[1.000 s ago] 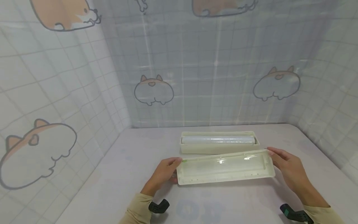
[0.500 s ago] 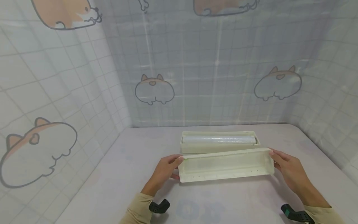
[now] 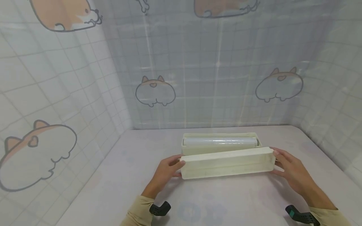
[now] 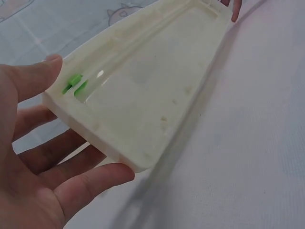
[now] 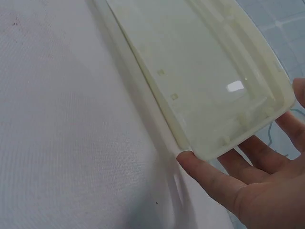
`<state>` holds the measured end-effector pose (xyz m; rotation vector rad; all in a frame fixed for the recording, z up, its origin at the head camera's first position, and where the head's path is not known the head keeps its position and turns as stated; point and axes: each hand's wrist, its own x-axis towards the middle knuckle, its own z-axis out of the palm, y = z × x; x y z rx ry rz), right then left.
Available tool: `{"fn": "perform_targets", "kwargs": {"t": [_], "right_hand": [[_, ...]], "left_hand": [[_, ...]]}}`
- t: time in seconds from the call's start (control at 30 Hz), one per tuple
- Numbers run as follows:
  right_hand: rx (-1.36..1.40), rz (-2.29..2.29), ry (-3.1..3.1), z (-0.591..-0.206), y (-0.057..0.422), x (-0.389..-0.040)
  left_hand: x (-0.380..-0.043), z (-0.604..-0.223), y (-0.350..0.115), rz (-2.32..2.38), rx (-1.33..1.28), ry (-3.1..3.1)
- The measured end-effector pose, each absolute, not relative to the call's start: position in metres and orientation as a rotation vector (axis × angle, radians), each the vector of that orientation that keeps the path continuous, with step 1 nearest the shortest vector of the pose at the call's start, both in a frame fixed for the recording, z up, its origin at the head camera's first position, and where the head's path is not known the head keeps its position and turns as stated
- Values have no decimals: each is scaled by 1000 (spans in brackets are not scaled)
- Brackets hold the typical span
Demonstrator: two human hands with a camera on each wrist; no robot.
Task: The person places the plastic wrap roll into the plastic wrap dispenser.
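A long cream plastic lid [image 3: 227,164] is held up between my two hands over the table. The left hand [image 3: 165,172] grips its left end, thumb on the top edge and fingers below and behind. At the other end the right hand [image 3: 292,171] grips it the same way, slightly higher. In the left wrist view the lid's hollow inside [image 4: 152,71] shows, with a small green piece [image 4: 75,82] by the thumb. Behind the lid stands a matching open box [image 3: 188,150], partly hidden, with a roll of clear plastic film [image 3: 220,141] lying in it.
The white table [image 3: 124,188] reaches back to a tiled-pattern curtain [image 3: 206,72] with cartoon dogs, which also hangs at both sides. Dark wrist straps [image 3: 160,208] sit over the beige sleeves.
My hands have turned the lid about its long axis, so its hollow side faces away from the head camera and its outer face shows. It has risen slightly; the box stays put.
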<state>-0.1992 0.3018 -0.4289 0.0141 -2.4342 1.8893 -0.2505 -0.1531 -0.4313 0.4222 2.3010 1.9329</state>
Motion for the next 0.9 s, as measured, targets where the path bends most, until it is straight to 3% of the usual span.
{"fn": "perform_targets", "kwargs": {"t": [0.43, 0.9], "right_hand": [[-31, 1933, -2305, -425, 303, -199], [145, 2085, -1966, -428, 298, -195]], "left_hand": [[-253, -433, -158, 1934, 495, 2298], [-257, -437, -164, 1895, 506, 2251]]}}
